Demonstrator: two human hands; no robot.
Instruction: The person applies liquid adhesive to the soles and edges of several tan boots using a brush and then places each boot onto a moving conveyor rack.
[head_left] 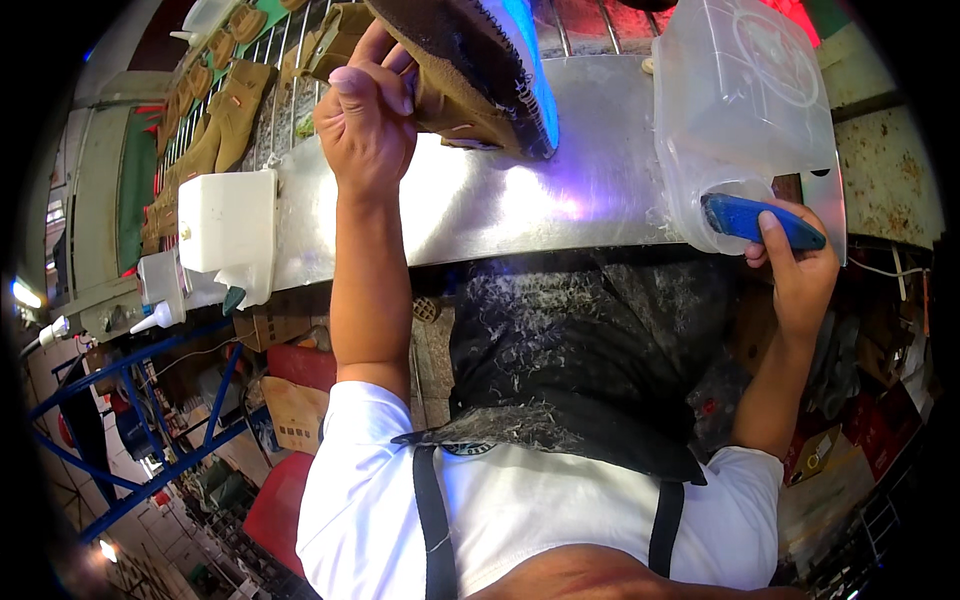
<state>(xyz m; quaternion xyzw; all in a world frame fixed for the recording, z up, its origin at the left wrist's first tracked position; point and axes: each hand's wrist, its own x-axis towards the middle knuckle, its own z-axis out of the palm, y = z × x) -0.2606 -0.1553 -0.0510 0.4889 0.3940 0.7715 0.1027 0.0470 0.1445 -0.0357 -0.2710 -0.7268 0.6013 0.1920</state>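
At the left end of the shiny sheet-metal bench top (500,205) hangs a white plastic box-shaped container (228,222), and behind it tan suede shoe uppers (225,115) lie in a row on a wire rack. Further along, the person's left hand (368,115) is closed around a tan suede shoe with a dark fuzzy sole (470,70), held sole-up above the bench's far edge, its long axis slanting from the hand toward the right. Well apart, at the bench's right end, the right hand (795,262) pinches the blue plastic handle of a brush (760,222), its head hidden inside the side opening of a translucent, glue-smeared plastic jug (745,100). The brush lies level, pointing left toward the shoe. A dark apron (575,360), crusted with pale dried strands, hangs below the near edge.
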